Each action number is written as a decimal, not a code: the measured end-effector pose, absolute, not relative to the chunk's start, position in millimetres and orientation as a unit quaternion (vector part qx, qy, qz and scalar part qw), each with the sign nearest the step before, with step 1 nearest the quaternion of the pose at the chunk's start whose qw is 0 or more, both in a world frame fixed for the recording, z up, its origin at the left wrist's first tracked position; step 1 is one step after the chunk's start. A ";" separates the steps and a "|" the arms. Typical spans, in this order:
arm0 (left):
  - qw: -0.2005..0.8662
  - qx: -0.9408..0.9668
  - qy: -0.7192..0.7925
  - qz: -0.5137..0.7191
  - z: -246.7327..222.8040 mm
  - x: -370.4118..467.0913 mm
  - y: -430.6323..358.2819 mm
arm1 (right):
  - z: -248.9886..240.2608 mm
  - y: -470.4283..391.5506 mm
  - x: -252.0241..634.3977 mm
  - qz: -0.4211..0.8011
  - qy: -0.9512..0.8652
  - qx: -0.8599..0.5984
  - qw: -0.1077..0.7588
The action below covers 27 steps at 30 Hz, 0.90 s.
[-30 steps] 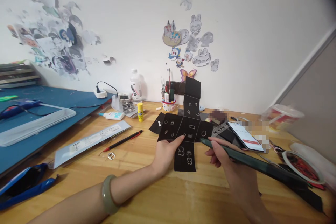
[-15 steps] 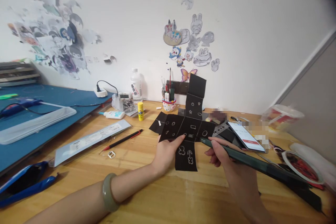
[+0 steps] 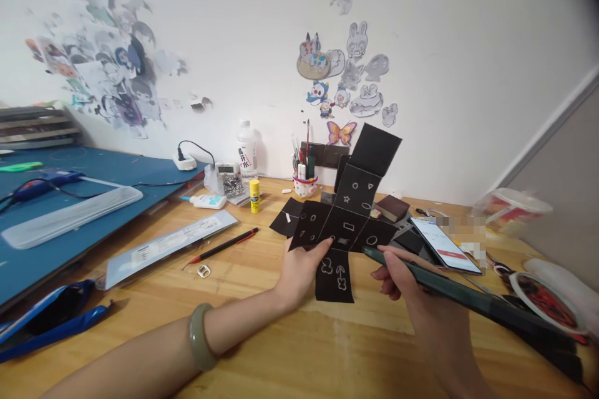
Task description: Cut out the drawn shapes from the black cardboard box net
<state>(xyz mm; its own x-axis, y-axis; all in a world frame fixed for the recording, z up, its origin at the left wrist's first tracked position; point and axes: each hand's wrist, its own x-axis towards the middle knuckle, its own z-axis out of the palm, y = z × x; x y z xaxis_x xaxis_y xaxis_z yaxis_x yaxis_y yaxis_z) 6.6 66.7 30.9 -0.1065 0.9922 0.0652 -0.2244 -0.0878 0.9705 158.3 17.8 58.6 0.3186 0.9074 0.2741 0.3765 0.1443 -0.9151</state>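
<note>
My left hand (image 3: 299, 271) grips a black cross-shaped card (image 3: 344, 224) with creased panels, its thumb on the front and the other fingers behind. Pale outlines cover the panels: circles, a star, a rectangle, flower shapes. The upper panel (image 3: 375, 148) leans up and to the right. In my right hand (image 3: 416, 287) is a long dark green pen-like tool (image 3: 440, 282), pinched near its front end. Its tip is close to the lower edge of the card's right panel; whether they touch I cannot tell. A green bangle (image 3: 201, 336) circles my left wrist.
A wooden table (image 3: 262, 355) holds a glue stick (image 3: 254, 196), a black-and-red pencil (image 3: 223, 246), a flat plastic packet (image 3: 171, 248) and a pen cup (image 3: 305, 186). To the right lie a phone (image 3: 447, 244) and a round tub (image 3: 547, 302). Blue-handled pliers (image 3: 56, 324) lie at left.
The card's upper panels have tilted to the right. Both hands and the whole scene appear slightly further right in view. The grips stay the same.
</note>
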 end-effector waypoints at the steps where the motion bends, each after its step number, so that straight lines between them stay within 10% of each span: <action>1: 0.511 0.433 0.443 0.596 31.3 6.4 66.4 | 58.5 17.7 158.2 0.246 -0.532 -0.606 0.538; 27: 0.553 0.431 0.472 0.535 12.8 1.3 68.3 | 63.5 16.5 154.7 0.242 -0.546 -0.597 0.535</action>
